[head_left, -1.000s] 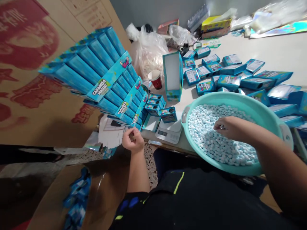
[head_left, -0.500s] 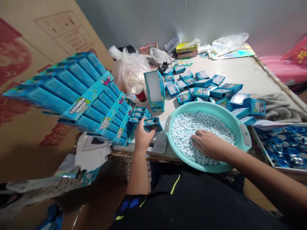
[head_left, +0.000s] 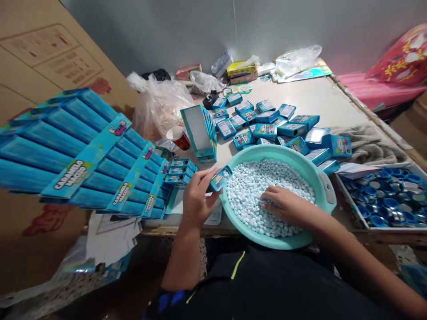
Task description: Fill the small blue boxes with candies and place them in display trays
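Note:
My left hand (head_left: 196,198) grips a small blue candy tin (head_left: 220,178), tilted at the left rim of the turquoise basin (head_left: 233,222). Small pale blue and white candies (head_left: 256,171) fill the basin. Among them lies my right hand (head_left: 283,206), its fingers curled and the fingertips partly hidden by the candies. Just left of my left hand, several blue tins (head_left: 180,171) stand grouped together. A white scale (head_left: 214,216) is partly covered by my left hand and the basin.
Stacked blue display boxes (head_left: 83,164) lean at left before a large carton (head_left: 40,49). Behind the basin lie many loose tins (head_left: 265,130), with an upright open box (head_left: 198,133) and a paper cup (head_left: 178,137) nearby. Blue caps (head_left: 390,195) fill a tray at right.
My left hand has lifted the tin and brought it, tilted, to the basin's rim. My right hand stays in the candies, its fingers slightly shifted. The whole view has swung a little.

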The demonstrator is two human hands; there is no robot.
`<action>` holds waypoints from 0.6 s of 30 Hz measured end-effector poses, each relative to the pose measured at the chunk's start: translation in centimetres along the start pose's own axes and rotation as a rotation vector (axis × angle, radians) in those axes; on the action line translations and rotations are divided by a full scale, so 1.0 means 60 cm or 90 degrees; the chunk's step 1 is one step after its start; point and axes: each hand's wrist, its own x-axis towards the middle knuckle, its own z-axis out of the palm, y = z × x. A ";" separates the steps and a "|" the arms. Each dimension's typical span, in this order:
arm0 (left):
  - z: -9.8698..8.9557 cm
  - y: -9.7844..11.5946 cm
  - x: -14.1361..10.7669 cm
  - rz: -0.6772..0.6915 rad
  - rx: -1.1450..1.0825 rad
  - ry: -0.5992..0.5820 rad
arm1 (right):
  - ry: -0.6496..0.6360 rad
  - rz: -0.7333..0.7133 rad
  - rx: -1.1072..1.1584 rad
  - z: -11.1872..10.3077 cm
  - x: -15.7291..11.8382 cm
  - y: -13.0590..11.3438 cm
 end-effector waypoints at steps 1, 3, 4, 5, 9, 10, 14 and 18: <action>-0.003 0.004 0.006 0.004 0.025 -0.006 | -0.001 -0.002 0.007 -0.001 -0.002 0.001; -0.003 0.007 0.014 0.004 0.079 -0.031 | -0.006 -0.002 0.012 -0.001 -0.004 0.003; -0.002 0.006 0.018 0.006 0.100 -0.059 | -0.008 -0.001 0.011 -0.001 -0.004 0.004; 0.000 0.004 0.020 0.007 0.112 -0.085 | -0.009 -0.001 0.010 -0.001 -0.003 0.005; 0.006 -0.009 0.022 -0.032 0.074 -0.076 | -0.011 -0.008 0.012 0.001 -0.001 0.008; 0.007 -0.015 0.019 -0.057 0.049 -0.044 | -0.009 -0.007 0.014 0.001 -0.001 0.009; 0.016 -0.051 -0.004 -0.235 -0.105 0.113 | -0.008 -0.001 0.029 0.001 -0.002 0.008; 0.027 -0.103 -0.036 -0.370 -0.277 0.108 | -0.012 -0.002 0.034 0.001 -0.002 0.011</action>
